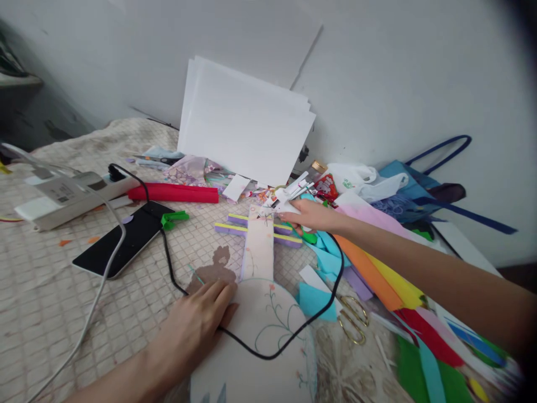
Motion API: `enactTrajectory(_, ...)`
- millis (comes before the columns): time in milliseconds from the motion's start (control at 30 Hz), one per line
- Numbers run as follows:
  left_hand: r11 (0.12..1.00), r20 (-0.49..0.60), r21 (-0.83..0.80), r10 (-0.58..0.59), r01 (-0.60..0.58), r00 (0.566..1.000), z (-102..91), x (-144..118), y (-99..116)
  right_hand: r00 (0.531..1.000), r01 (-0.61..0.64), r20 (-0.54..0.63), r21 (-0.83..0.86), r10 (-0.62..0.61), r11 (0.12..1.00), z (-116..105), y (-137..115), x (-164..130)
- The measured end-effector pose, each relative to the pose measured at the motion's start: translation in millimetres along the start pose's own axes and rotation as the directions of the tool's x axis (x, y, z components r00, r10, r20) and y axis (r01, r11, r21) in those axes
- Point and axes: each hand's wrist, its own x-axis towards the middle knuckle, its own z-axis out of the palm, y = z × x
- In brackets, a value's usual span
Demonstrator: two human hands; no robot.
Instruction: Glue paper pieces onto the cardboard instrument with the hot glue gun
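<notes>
In front of me lies a cream, guitar-shaped craft piece (268, 302) with a rounded body, a long neck and painted green vines with orange flowers. Purple bars with yellow tops (287, 240) stick out on both sides of its neck. My left hand (205, 308) grips the left edge of the body with its fingers together, some of them hidden. At the far end of the neck, my right hand (308, 215) is closed around a white glue gun (289, 193), its tip close to the neck's end. The black cord (289, 350) loops across the body and passes beneath my left hand.
On the left are a white power strip (75, 204), a dark tablet (121, 240) and a red roll (174, 193). White sheets (245, 120) lean on the wall. Coloured paper (369, 271), gold-handled scissors (354, 319) and a blue bag (403, 176) lie to the right.
</notes>
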Motion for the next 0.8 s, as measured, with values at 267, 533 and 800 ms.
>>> enactTrajectory(267, 1.0, -0.014, 0.006, -0.009, 0.009, 1.0, 3.4, -2.3, -1.7, 0.998, -0.023, 0.057, 0.01, 0.022, 1.0, 3.7, 5.8, 5.2)
enactTrajectory(533, 1.0, 0.012, -0.007, -0.018, 0.018, 1.0, -1.0, 0.7, 1.9, 0.997, -0.037, 0.068, 0.024, 0.035, 0.999, 5.3, -2.8, 4.4)
enactTrajectory(800, 1.0, -0.014, -0.015, -0.02, 0.02, 1.0, 1.1, -1.6, -1.7, 0.995, -0.086, 0.042, -0.005, 0.086, 0.996, 3.6, -6.8, 1.7)
